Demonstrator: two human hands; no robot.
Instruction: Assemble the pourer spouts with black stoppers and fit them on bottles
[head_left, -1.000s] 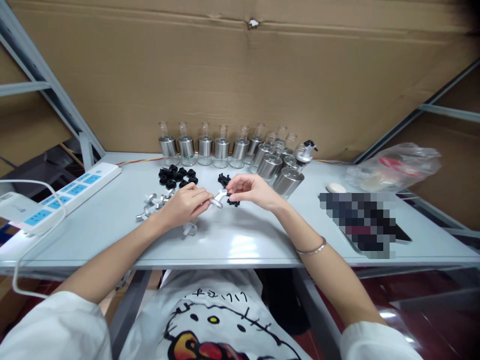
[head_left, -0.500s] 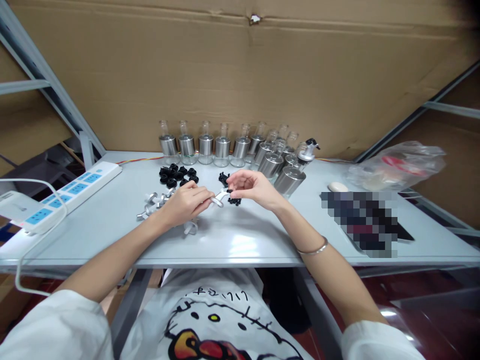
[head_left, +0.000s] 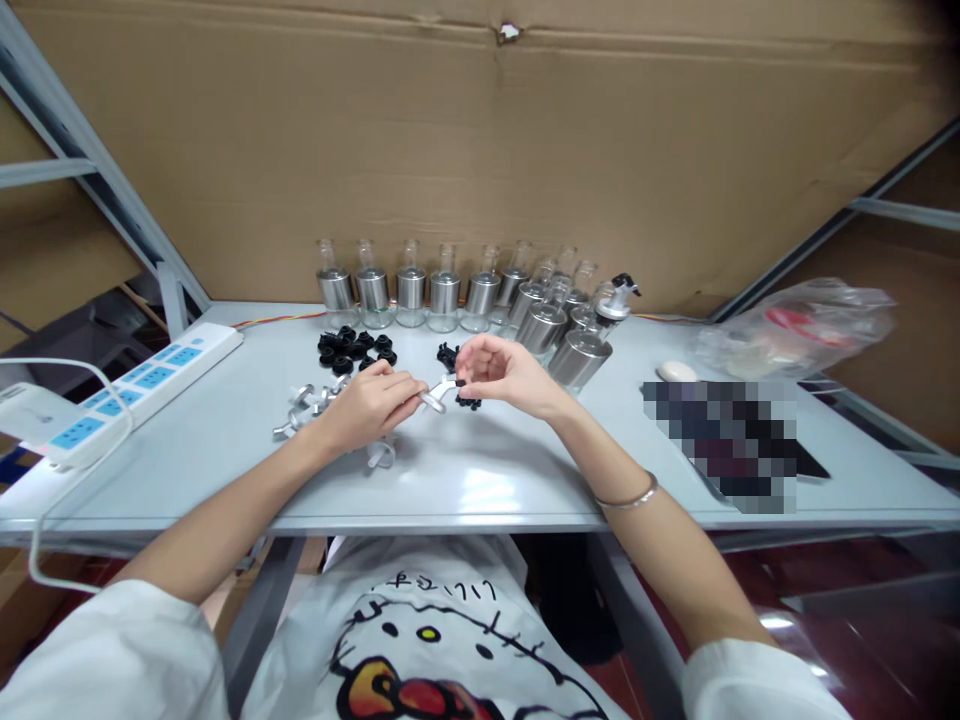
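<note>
My left hand (head_left: 369, 405) is closed on a small silver spout piece (head_left: 436, 396) held just above the table. My right hand (head_left: 504, 373) pinches a tiny black part at the spout's far end. Small black pieces (head_left: 469, 403) lie right under the right hand. More silver spout pieces (head_left: 304, 410) lie to the left of my left hand, and one (head_left: 381, 456) sits below it. A cluster of black rubber caps (head_left: 352, 350) lies behind my left hand.
A row of glass bottles with steel sleeves (head_left: 444, 293) stands at the back of the grey table (head_left: 487, 480), one with a fitted pourer (head_left: 616, 298). A white power strip (head_left: 135, 385) lies left. A plastic bag (head_left: 802, 325) and a white oval object (head_left: 676, 371) sit right.
Both hands stay together at the table's middle; the right hand has shifted slightly up and its fingers have reworked the black part on the spout.
</note>
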